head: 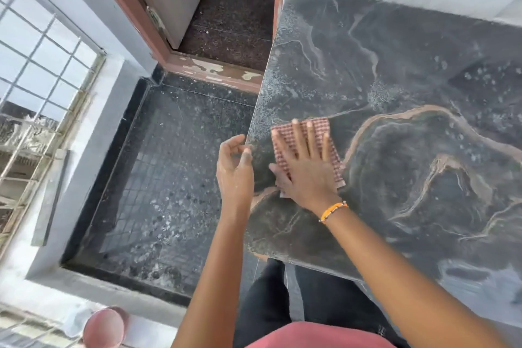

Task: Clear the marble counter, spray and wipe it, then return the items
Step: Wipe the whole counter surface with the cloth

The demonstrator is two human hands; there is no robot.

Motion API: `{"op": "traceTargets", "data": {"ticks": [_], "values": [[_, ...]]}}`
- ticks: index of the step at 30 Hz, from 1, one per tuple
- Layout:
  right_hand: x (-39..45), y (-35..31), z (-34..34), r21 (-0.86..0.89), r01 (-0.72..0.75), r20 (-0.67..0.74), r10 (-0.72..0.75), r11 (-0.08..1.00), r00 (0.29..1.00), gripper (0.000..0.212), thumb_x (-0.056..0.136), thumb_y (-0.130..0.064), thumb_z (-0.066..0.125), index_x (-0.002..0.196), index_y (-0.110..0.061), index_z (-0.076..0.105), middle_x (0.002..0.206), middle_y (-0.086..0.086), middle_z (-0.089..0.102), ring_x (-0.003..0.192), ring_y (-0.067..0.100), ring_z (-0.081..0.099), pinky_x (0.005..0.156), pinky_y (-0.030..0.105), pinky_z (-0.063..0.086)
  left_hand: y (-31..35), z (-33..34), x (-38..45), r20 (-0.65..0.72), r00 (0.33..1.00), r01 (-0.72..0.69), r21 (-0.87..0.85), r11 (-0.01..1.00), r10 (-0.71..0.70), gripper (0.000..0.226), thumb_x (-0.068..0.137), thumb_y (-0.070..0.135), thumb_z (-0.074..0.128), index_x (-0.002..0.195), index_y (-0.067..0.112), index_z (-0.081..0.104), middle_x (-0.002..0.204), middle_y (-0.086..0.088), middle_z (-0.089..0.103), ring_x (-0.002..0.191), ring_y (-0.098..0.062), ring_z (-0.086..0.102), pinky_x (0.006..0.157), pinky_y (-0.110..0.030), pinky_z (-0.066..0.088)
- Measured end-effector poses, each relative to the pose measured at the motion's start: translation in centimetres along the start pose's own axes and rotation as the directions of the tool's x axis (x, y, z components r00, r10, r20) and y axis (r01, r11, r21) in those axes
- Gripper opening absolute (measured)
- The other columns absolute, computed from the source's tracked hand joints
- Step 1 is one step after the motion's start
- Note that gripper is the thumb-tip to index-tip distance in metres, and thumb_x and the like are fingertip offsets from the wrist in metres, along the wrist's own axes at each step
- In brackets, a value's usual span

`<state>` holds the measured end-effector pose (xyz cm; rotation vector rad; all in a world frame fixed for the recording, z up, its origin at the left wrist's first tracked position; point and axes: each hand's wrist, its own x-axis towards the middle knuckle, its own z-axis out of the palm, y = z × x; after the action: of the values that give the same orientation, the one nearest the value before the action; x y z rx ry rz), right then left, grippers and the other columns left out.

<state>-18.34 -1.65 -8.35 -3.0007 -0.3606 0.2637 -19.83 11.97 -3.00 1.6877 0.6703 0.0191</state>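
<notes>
Currently the cloth (306, 150) is pressed flat under the open right hand (303, 175) at centre frame, beside the desk (409, 79) edge; the left hand (234, 169) is cupped empty. Grit could be swept onto the floor (169, 164).

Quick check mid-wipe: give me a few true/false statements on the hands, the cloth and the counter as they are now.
1. The right hand lies flat on the cloth. True.
2. The cloth is plain blue. False: it is red-and-white checked.
3. The left hand holds a spray bottle. False: it is empty, cupped at the counter's left edge.
4. The cloth sits near the left edge of the counter. True.
5. Items stand on the counter beside the cloth. False: only the cloth and hand rest on the visible surface.
6. The right wrist wears an orange bracelet. True.
</notes>
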Motion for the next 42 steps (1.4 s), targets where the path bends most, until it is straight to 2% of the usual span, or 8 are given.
{"op": "traceTargets", "data": {"ticks": [5,9,14,20,22,26,32,42], "values": [[6.2,-2.7,-0.6,-0.007,0.163,-0.005,-0.163,0.987,0.987,0.058,0.093,-0.054,0.021,0.147,-0.038,0.009,0.159,0.004,0.009,0.147,0.029,0.005,0.117,0.051,0.0,-0.1,-0.2,1.5,-0.064,0.998,-0.019,0.078,0.997,0.024,0.033,0.089,0.013,0.047,0.117,0.029,0.047,0.095,0.015,0.056,0.081,0.013,0.051,0.077,-0.027,0.042],[11.7,1.0,-2.2,0.025,0.075,-0.029,-0.074,0.997,0.997,0.058,0.093,-0.054,0.023,0.147,-0.039,0.008,0.159,0.0,0.009,0.147,0.026,0.006,0.118,0.05,0.0,0.1,1.6,2.7,0.05,0.998,-0.046,0.286,0.957,0.033,0.033,0.09,0.013,0.049,0.122,0.022,0.048,0.108,0.007,0.052,0.105,-0.012,0.051,0.098,-0.043,0.04],[12.1,10.8,-3.4,0.078,-0.227,-0.089,0.234,0.971,0.968,0.058,0.094,-0.052,0.026,0.147,-0.037,0.011,0.159,-0.001,0.008,0.147,0.027,0.007,0.118,0.05,0.002,0.5,3.9,2.5,0.135,0.985,-0.152,0.428,0.891,0.103,0.043,0.09,0.01,0.05,0.132,0.015,0.044,0.133,-0.006,0.04,0.121,-0.024,0.037,0.104,-0.03,0.027],[3.7,13.8,-2.6,0.168,-0.574,-0.095,0.593,0.801,0.8,0.06,0.092,-0.047,0.022,0.149,-0.028,0.013,0.159,0.007,0.007,0.146,0.034,0.006,0.116,0.057,0.008,0.7,5.3,2.6,0.101,0.985,-0.171,0.526,0.833,0.139,0.052,0.092,0.003,0.045,0.142,0.008,0.03,0.144,-0.012,0.03,0.128,-0.029,0.033,0.108,-0.035,0.02],[1.9,10.6,-2.0,0.121,-0.541,-0.082,0.552,0.832,0.83,0.059,0.093,-0.048,0.018,0.149,-0.033,0.005,0.159,0.007,0.003,0.146,0.035,0.004,0.116,0.058,0.007,0.6,5.6,2.8,0.087,0.987,-0.161,0.575,0.802,0.135,0.054,0.092,0.003,0.044,0.143,0.009,0.027,0.144,-0.011,0.031,0.127,-0.03,0.034,0.109,-0.037,0.019],[3.5,4.1,-1.1,0.04,-0.173,-0.035,0.174,0.984,0.984,0.057,0.095,-0.05,0.015,0.147,-0.037,-0.004,0.16,0.003,-0.001,0.146,0.033,0.001,0.116,0.057,0.005,0.6,5.6,3.2,0.05,0.993,-0.114,0.635,0.764,0.107,0.058,0.09,-0.001,0.042,0.144,0.014,0.027,0.144,-0.007,0.034,0.127,-0.03,0.037,0.112,-0.047,0.015],[15.0,1.4,-3.0,0.006,0.168,-0.022,-0.167,0.986,0.986,0.052,0.097,-0.048,0.019,0.147,-0.038,0.009,0.159,-0.002,0.009,0.147,0.029,0.006,0.118,0.054,0.002,1.0,5.6,4.2,0.021,0.992,-0.107,0.685,0.721,0.128,0.053,0.09,0.002,0.045,0.14,0.016,0.035,0.141,-0.004,0.039,0.131,-0.028,0.03,0.114,-0.049,0.013],[20.3,13.4,-5.4,0.134,-0.319,-0.113,0.335,0.938,0.936,0.054,0.097,-0.042,0.024,0.149,-0.032,0.012,0.16,-0.001,0.007,0.147,0.029,0.004,0.117,0.053,0.002,2.5,7.9,6.9,0.251,0.936,-0.344,0.807,0.481,0.247,0.055,0.093,0.025,0.048,0.142,0.007,0.03,0.147,-0.009,0.032,0.144,-0.027,0.013,0.116,-0.049,-0.006]]}}
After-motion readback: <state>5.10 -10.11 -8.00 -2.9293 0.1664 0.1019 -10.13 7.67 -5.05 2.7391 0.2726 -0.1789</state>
